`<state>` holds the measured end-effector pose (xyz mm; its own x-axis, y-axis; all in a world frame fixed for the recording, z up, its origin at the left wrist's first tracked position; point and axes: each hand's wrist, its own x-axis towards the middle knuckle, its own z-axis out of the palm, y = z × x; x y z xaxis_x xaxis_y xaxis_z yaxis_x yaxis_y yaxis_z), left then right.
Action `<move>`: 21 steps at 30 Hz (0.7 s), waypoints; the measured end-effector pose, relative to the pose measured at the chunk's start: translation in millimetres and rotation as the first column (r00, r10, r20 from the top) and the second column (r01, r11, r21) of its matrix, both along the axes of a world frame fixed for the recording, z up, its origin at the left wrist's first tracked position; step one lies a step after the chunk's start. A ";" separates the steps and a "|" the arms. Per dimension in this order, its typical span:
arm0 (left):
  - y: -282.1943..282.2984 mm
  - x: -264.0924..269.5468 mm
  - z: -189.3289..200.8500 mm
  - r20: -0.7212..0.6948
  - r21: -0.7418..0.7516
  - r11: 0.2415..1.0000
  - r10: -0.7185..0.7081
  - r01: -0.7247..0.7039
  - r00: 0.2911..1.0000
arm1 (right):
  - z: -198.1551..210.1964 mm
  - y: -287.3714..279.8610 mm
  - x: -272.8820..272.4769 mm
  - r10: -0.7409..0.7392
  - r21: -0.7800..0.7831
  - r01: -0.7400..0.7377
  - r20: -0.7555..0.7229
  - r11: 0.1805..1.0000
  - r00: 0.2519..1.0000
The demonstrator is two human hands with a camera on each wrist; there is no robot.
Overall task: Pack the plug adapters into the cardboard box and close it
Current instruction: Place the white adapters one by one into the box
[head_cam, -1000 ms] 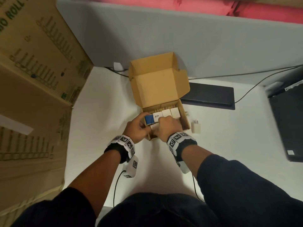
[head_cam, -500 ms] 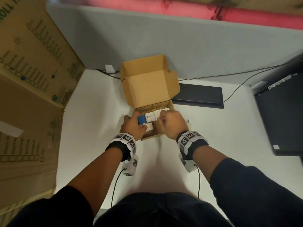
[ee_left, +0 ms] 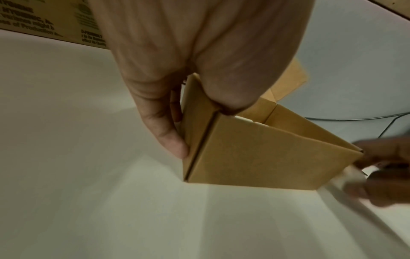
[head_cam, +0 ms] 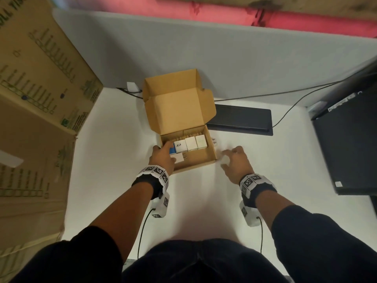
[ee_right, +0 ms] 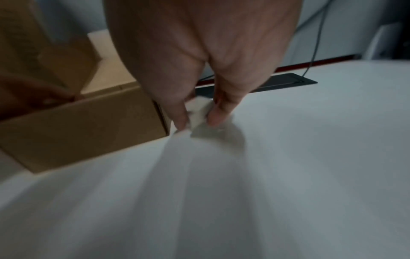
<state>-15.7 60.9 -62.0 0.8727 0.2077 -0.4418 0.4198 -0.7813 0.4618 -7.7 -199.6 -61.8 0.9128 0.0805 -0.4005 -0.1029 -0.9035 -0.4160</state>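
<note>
The small cardboard box (head_cam: pixel 211 155) sits open on the white tabletop (head_cam: pixel 114 150), lid upright; inside, a blue plug adapter (head_cam: pixel 172 150), a white one hand-marked "ASA" (head_cam: pixel 180 145), two more white ones (head_cam: pixel 196 143) in a row, and one lying in front (head_cam: pixel 180 158); the left hand (head_cam: pixel 162 158) holds the box's near-left corner, grip closed on its wall; just right of the box the right hand (ee_right: pixel 195 70) pinches a blurred white adapter (ee_right: pixel 198 113) on the tabletop; a large carton (head_cam: pixel 40 99) at left reads "of Production".
</note>
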 end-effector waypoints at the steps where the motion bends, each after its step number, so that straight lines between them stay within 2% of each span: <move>1: 0.2 -0.5 -0.4 0.004 -0.004 1.000 -0.001 0.001 1.000 | 3.3 2.0 1.0 -0.054 0.058 0.050 0.067 0.997 0.996; 3: 0.3 -1.3 -0.8 0.007 -0.010 1.000 -0.002 0.002 1.000 | 15.1 9.3 4.4 -0.106 0.177 0.070 0.206 0.982 0.973; 5: 1.0 -1.2 -0.9 0.008 -0.014 1.000 -0.004 0.004 1.000 | 30.0 22.0 9.9 -0.112 0.275 0.029 0.292 0.961 0.950; 7: 1.6 -0.7 0.5 0.002 -0.020 1.000 -0.008 0.008 1.000 | 41.3 38.1 15.4 -0.066 0.313 -0.050 0.348 0.948 0.935; 9: 1.7 -0.2 1.8 -0.013 -0.020 1.000 -0.012 0.011 1.000 | 45.4 56.2 19.6 0.052 0.274 -0.157 0.356 0.949 0.933; 12: 2.1 -0.3 3.1 -0.016 -0.018 1.000 -0.016 0.016 1.000 | 43.0 83.3 19.3 0.210 0.098 -0.231 0.189 0.968 0.959; 15: 3.4 0.1 4.3 -0.024 -0.003 0.999 -0.037 0.037 0.999 | 40.8 101.4 17.2 0.212 -0.082 -0.211 0.003 0.974 0.977; 21: 4.9 2.7 7.0 -0.043 -0.004 0.998 -0.062 0.062 0.997 | 31.9 114.9 24.7 0.212 -0.184 -0.224 -0.086 0.957 0.974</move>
